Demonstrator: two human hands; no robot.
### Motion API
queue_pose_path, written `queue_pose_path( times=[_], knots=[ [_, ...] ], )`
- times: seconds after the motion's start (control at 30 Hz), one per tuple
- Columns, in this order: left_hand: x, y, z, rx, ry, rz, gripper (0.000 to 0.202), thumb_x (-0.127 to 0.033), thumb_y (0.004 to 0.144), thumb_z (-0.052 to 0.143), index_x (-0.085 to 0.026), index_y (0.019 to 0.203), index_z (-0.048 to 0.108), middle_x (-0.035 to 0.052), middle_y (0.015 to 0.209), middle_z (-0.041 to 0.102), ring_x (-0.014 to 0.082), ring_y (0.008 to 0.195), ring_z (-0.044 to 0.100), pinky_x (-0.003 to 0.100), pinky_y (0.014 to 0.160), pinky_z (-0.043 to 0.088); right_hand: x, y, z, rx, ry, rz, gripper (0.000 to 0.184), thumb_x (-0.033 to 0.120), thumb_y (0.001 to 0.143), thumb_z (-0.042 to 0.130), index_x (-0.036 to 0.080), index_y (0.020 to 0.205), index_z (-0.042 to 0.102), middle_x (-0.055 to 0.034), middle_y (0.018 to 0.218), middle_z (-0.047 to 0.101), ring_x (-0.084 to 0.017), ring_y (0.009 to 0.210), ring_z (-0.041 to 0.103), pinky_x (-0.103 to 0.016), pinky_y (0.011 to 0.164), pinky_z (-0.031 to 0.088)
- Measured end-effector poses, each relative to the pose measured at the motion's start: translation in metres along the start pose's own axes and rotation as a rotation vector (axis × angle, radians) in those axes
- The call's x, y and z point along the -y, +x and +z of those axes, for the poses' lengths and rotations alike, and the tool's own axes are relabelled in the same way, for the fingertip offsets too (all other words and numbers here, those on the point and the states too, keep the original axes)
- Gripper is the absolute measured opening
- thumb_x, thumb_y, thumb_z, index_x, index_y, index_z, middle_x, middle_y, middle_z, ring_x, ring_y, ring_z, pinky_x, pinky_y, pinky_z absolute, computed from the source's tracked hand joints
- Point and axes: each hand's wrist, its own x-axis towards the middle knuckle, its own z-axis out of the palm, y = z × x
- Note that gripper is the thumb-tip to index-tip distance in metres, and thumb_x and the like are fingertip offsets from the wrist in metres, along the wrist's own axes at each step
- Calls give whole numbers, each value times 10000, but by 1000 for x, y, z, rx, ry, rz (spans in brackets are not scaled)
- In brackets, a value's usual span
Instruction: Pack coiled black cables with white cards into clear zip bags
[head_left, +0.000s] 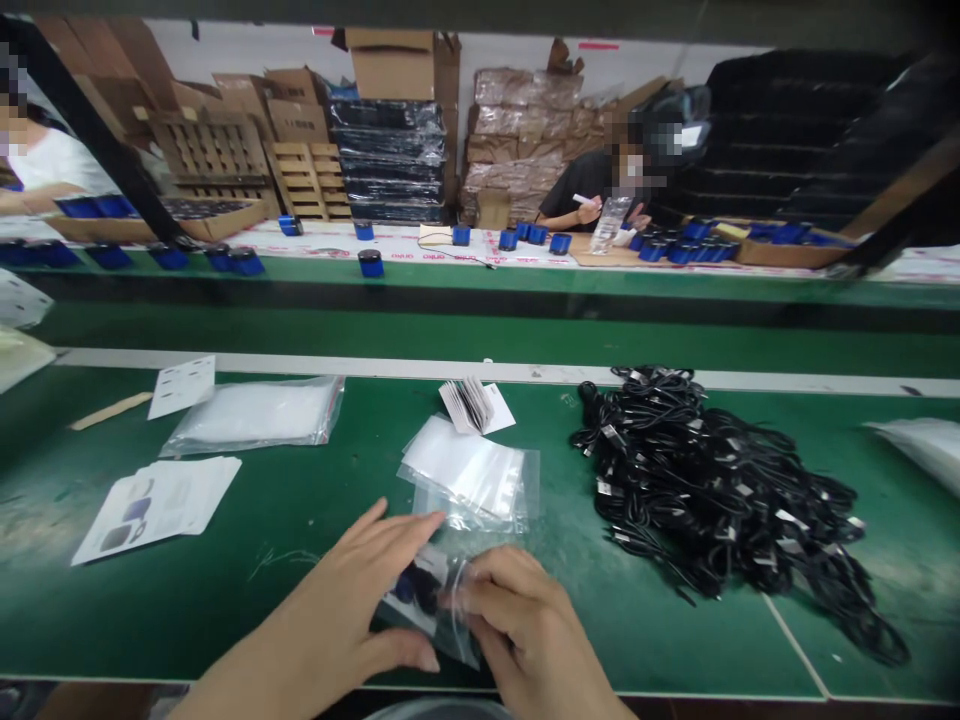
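"How many hands at the front?"

"Two: one left hand (337,600) and one right hand (529,625), with one bag (424,605) between them."

"Other bags?"

"Two more bags (255,418) on the mat."

"Cables?"

"One heap (712,480), too tangled to count singly."

"Paper?"

"Two stacks (157,510), two loose sheets (181,387)."

"Anything else nearby?"

"One stick (111,410)."

"And beyond the belt?"

"Two people (592,185), one bottle (609,225), two pallets (214,150), and blue cans (370,262), too many to count surely."
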Motion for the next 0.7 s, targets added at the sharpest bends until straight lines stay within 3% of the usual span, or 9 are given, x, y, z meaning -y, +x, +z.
queue_pose_path(
  times=[0.07,0.13,0.2,0.27,0.4,0.43,0.53,0.6,0.7],
  knots=[
    [-4,3,-8,82,-149,-102,726,-467,684,741,-379,1341,445,12,1277,617,318,1237,487,440,984,417,6,4,-11,98,25,-48,243,26,835,517,194,796,687,-37,763,638,-173,709,572,-271,648,416],
    [-11,7,-7,107,-262,-132,466,-406,660,776,-323,1100,651,-21,1025,678,242,993,617,282,813,475,11,6,-19,155,65,-19,231,30,829,524,200,795,676,-27,778,631,-160,712,574,-256,648,420],
    [-18,9,-1,96,-379,-146,144,-340,716,731,-232,803,690,-54,776,571,138,709,582,199,613,419,14,5,-24,109,161,127,184,52,828,533,204,815,634,-5,773,622,-144,706,575,-240,650,428],
    [-23,9,7,47,-524,-197,145,-306,780,653,-193,690,645,-65,698,455,103,613,499,193,544,358,14,1,-27,25,291,316,136,86,805,585,217,843,588,18,779,621,-136,723,579,-229,672,441],
    [-25,7,23,-110,-761,-228,252,-376,802,618,-174,658,660,-39,688,483,114,627,503,212,574,349,6,-5,-21,49,377,451,430,105,651,741,231,1036,596,8,889,642,-162,798,594,-246,724,460],
    [-24,6,27,-151,-795,-229,268,-380,796,627,-173,629,663,-37,672,486,112,617,502,212,570,345,4,-6,-18,72,373,457,407,111,659,731,218,1032,609,0,875,647,-162,775,599,-245,707,463],
    [-20,2,34,-251,-873,-226,274,-384,772,659,-177,592,644,-45,643,477,104,593,488,202,554,341,-1,-6,-9,78,364,456,37,155,772,615,176,798,631,-8,737,624,-147,667,591,-228,622,452],
    [-17,-1,35,-259,-903,-235,257,-402,781,650,-186,645,619,-52,644,475,104,596,474,191,554,352,-2,-5,-8,43,332,441,122,195,815,573,174,700,604,-5,685,592,-144,640,573,-226,602,436],
    [-13,-3,31,-221,-867,-283,252,-423,834,582,-199,724,616,-51,654,484,106,608,455,179,565,369,0,-2,-12,0,268,441,157,217,849,537,179,710,599,-3,690,574,-147,658,557,-232,618,423]
  ],
)
